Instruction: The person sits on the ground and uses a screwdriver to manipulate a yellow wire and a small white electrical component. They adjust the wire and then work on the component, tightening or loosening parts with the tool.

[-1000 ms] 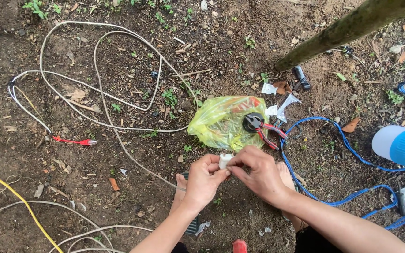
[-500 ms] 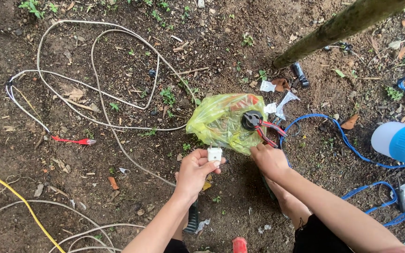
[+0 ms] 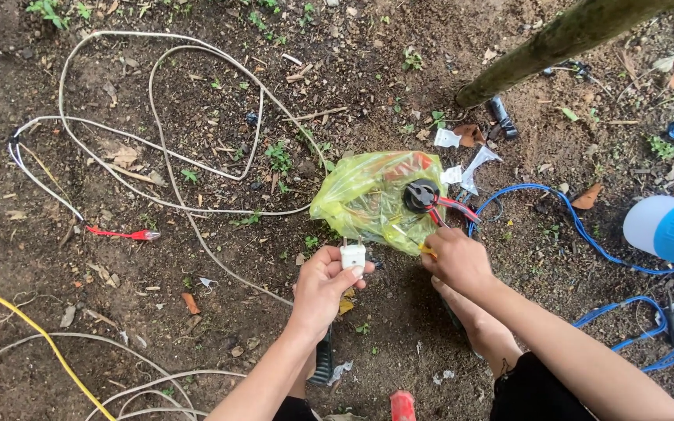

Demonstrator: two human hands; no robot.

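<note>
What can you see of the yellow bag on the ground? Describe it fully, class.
The yellow bag is thin, see-through plastic, crumpled and lying flat on bare soil. Red shows through its upper part. A black round part with red wires rests on its right side. The right hand touches its lower right edge; the left hand, holding a small white plug, is just below it. A pale cable runs up to its left edge.

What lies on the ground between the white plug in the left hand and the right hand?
In the head view, only bare dark soil separates the white plug from the right hand; the yellow bag sits just beyond.
</note>
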